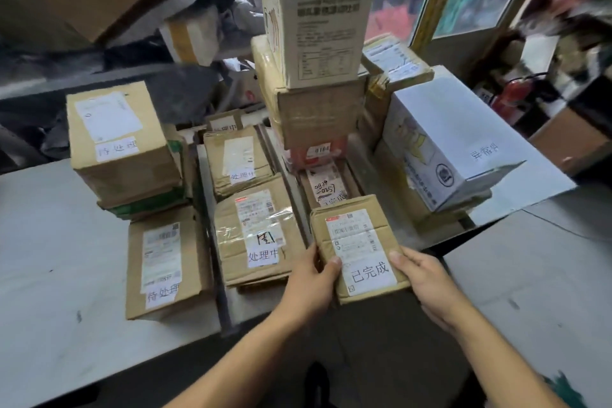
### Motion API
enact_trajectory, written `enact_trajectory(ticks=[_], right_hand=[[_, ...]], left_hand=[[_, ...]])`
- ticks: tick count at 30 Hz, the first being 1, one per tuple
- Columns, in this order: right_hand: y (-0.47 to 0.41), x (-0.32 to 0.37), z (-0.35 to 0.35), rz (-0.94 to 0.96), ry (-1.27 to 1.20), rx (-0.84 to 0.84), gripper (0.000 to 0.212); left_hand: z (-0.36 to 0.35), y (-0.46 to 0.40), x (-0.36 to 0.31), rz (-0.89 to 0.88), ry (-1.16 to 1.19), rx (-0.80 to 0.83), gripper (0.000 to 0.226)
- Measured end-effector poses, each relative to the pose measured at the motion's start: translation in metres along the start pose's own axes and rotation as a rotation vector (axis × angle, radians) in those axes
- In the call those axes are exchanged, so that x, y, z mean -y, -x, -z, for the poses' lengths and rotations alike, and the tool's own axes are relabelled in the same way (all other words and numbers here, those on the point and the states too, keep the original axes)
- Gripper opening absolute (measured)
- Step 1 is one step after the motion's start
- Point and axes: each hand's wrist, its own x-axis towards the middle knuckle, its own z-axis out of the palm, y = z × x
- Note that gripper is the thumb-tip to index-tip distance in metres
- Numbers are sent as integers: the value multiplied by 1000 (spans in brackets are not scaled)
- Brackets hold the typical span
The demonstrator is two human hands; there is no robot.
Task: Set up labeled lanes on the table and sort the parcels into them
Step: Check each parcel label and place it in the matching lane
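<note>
Holding a flat brown parcel (359,248) in both hands at the near edge of the desk (49,242).

At the desk's left, a tall box (121,142) and a flat box (165,262) nearer the front edge each carry a 待处理 slip. Next over, two flat parcels labelled 处理中 lie one behind the other, far (236,162) and near (258,235). The left hand (311,278) grips the held parcel's left side, thumb on top, fingers curled beneath. That parcel bears a 已完成 label (369,272). The right hand (427,281) clamps its right edge likewise. A stack of cartons (314,53) stands behind; a white box (453,139) marked 异常件 sits by the right edge.
</note>
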Motion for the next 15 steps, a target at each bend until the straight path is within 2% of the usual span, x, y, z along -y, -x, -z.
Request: enact_trajectory(ticks=[5, 9, 13, 15], right_hand=[[-10, -23, 17, -49, 71, -17, 23], [-14, -14, 20, 36, 85, -35, 20], [-47, 18, 8, 118, 129, -29, 44], [-74, 28, -1, 128, 188, -61, 48]], left_hand=[[-25, -11, 8, 79, 2, -39, 34], [-27, -9, -1, 13, -23, -96, 29], [-18, -34, -28, -87, -23, -203, 23], [-15, -56, -43, -80, -32, -280, 28]])
